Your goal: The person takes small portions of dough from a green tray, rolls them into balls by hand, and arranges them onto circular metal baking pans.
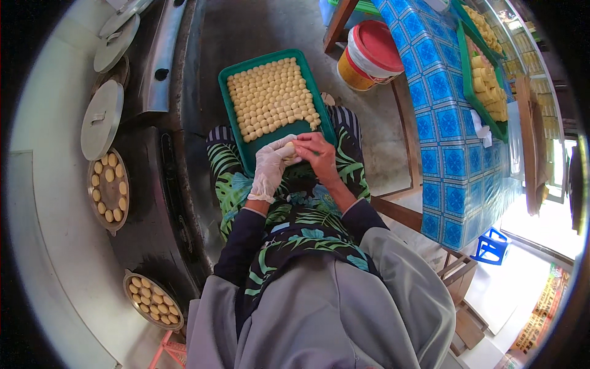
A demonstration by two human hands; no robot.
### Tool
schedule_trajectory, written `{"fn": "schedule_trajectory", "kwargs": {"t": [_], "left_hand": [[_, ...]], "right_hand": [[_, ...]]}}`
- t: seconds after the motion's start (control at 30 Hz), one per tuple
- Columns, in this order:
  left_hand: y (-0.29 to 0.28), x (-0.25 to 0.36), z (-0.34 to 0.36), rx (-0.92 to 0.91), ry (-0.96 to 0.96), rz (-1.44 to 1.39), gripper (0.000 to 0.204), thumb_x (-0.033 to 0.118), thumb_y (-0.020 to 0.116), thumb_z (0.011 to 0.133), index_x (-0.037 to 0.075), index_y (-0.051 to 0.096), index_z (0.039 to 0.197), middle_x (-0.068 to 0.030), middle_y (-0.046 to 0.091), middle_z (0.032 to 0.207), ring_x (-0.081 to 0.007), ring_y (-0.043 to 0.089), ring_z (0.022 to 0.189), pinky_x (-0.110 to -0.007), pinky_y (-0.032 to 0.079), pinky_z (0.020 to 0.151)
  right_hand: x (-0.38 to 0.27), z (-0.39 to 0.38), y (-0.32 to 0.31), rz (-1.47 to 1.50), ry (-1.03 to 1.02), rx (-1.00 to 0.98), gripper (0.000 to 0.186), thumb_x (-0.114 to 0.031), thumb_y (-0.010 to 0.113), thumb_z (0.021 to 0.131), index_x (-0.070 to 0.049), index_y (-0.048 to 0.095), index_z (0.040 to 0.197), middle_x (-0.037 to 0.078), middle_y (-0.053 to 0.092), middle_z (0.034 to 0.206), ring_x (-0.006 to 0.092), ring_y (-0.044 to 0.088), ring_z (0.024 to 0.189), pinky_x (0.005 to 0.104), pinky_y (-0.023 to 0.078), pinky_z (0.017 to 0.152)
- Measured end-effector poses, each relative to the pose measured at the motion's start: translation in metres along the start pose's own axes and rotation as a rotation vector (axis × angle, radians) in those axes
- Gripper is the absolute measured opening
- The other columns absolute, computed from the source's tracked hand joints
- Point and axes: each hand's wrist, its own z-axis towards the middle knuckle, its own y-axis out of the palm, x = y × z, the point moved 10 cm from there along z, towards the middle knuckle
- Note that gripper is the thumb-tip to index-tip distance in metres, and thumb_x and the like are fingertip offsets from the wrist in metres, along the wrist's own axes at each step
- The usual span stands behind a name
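Observation:
A green tray (258,150) rests on my lap, its upper part covered by rows of small pale dough balls (267,92), with a bare strip at the near side. Over that strip my left hand (273,166), in a translucent glove, has its fingers closed round a single pale dough piece (289,146). My bare right hand (316,157) meets it from the right, thumb and fingers pinched on the same piece, which they partly hide.
At left, pans of round pastries (109,190) (153,301) and lids (101,120) sit on a dark stove (147,215). At right stand a red-lidded bucket (369,55) and a blue-covered table (452,184) holding green trays of yellow rolls (485,83). A blue stool (491,246) is lower right.

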Motion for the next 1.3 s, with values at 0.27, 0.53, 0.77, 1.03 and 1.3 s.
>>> {"fn": "schedule_trajectory", "kwargs": {"t": [0.27, 0.53, 0.77, 1.03, 1.3], "left_hand": [[-0.008, 0.002, -0.002, -0.012, -0.058, 0.053, 0.033, 0.011, 0.063, 0.089, -0.006, 0.06, 0.118, -0.012, 0.067, 0.102, -0.0209, 0.068, 0.087, -0.028, 0.056, 0.077], [-0.046, 0.032, 0.001, 0.181, 0.071, 0.053, 0.033, 0.012, 0.066, 0.088, -0.004, 0.06, 0.116, -0.0134, 0.067, 0.1, -0.0239, 0.069, 0.082, -0.028, 0.056, 0.071], [-0.068, 0.018, 0.0, 0.24, 0.058, 0.04, 0.034, 0.013, 0.067, 0.087, -0.002, 0.06, 0.117, -0.0125, 0.067, 0.099, -0.0216, 0.067, 0.084, -0.026, 0.055, 0.07], [-0.056, 0.015, 0.001, 0.215, 0.062, 0.042, 0.034, 0.013, 0.066, 0.088, -0.005, 0.059, 0.116, -0.0122, 0.067, 0.098, -0.0213, 0.067, 0.083, -0.026, 0.055, 0.071], [-0.011, -0.037, 0.053, 0.056, -0.073, -0.063, 0.031, 0.008, 0.061, 0.09, -0.006, 0.058, 0.117, -0.0136, 0.066, 0.099, -0.0225, 0.066, 0.089, -0.028, 0.056, 0.074]], "right_hand": [[0.069, -0.023, 0.043, 0.909, 0.711, -0.027, 0.019, -0.013, 0.069, 0.086, -0.001, 0.071, 0.1, 0.004, 0.069, 0.092, 0.012, 0.062, 0.083, 0.0274, 0.048, 0.071], [0.124, 0.021, -0.066, -0.072, 0.46, 0.095, 0.019, -0.01, 0.07, 0.076, -0.005, 0.074, 0.093, 0.011, 0.071, 0.083, 0.0169, 0.066, 0.071, 0.03, 0.049, 0.06], [0.096, 0.005, 0.023, -1.013, 0.154, -0.414, 0.007, -0.008, 0.065, 0.072, -0.003, 0.068, 0.075, 0.014, 0.063, 0.077, 0.0295, 0.068, 0.07, 0.0402, 0.055, 0.06], [0.093, 0.005, 0.009, -0.722, 0.228, -0.213, 0.009, -0.009, 0.07, 0.073, -0.002, 0.065, 0.073, 0.017, 0.063, 0.079, 0.0337, 0.065, 0.07, 0.0439, 0.052, 0.06], [0.123, -0.002, 0.005, -0.277, 0.462, -0.185, 0.011, -0.009, 0.069, 0.075, -0.003, 0.061, 0.08, 0.015, 0.065, 0.077, 0.0343, 0.064, 0.076, 0.048, 0.048, 0.064]]}}
